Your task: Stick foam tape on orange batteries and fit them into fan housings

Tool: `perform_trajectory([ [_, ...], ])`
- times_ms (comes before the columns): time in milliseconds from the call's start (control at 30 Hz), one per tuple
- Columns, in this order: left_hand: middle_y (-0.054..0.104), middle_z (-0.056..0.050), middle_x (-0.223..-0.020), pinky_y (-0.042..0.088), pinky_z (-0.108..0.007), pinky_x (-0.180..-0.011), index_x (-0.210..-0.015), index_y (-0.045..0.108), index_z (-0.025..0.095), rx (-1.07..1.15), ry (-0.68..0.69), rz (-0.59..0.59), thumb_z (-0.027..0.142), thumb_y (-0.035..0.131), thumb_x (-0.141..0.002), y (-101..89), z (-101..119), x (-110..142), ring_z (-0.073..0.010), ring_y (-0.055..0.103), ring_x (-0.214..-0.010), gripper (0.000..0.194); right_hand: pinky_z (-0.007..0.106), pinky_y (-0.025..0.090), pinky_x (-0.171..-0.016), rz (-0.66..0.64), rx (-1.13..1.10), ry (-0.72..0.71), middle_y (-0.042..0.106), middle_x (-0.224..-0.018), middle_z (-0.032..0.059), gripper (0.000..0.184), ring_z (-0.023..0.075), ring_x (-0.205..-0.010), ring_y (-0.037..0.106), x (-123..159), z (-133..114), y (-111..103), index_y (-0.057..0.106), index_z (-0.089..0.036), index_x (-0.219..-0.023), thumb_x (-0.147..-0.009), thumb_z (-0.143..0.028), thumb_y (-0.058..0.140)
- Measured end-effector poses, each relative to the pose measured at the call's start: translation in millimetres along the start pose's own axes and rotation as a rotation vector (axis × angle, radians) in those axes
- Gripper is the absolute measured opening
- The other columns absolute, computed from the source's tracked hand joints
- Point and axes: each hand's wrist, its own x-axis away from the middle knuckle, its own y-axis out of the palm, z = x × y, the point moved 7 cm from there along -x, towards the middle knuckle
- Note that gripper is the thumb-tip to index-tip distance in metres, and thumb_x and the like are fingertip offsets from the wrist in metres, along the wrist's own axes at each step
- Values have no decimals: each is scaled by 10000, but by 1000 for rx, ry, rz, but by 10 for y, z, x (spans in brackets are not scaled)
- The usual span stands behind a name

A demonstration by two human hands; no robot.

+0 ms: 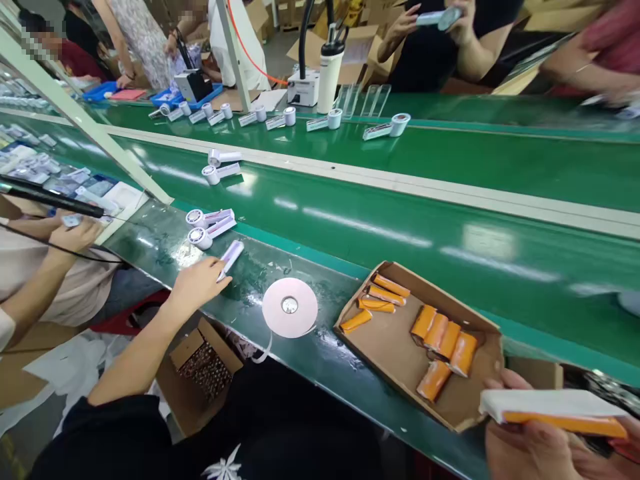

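My left hand (197, 283) reaches over the green bench edge (320, 360), its fingers closed on the lower end of a pale lilac fan handle (231, 255) that lies on the bench. At the bottom right, my right hand (530, 443) grips a white handle shell (550, 403) with an orange battery cell (565, 423) along its lower side. Just left of that hand stands an open cardboard tray (395, 353) holding several orange cells (443, 337). A pink tape roll (290, 307) lies flat between the two hands.
Two finished small fans (207, 227) lie beyond my left hand, and more fans (220, 167) ride the green conveyor (400, 227). A small carton of parts (200, 367) sits below the bench. A co-worker's hand (75, 233) works at the left; other people stand across the line.
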Motion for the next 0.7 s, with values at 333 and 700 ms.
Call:
perform_trajectory([
  [333,755,-192,-984,312,-598,-1215,-864,781,134,236,753,-36,85,714,-745,-43,2151,-2269,-367,577,-1203,145,460,735,-668,-377,111,-456,840,-948,69,428,349,-843,837,-91,-628,419,738,-248,-1121,-747,-252,947],
  [700,820,-72,-1030,476,-268,-811,-993,834,181,543,687,-111,308,605,-926,-8,1809,-2766,-203,707,-905,270,395,674,-892,-999,328,-266,849,-1057,89,378,257,-954,834,-505,-73,2822,670,-214,-1245,-911,-356,774],
])
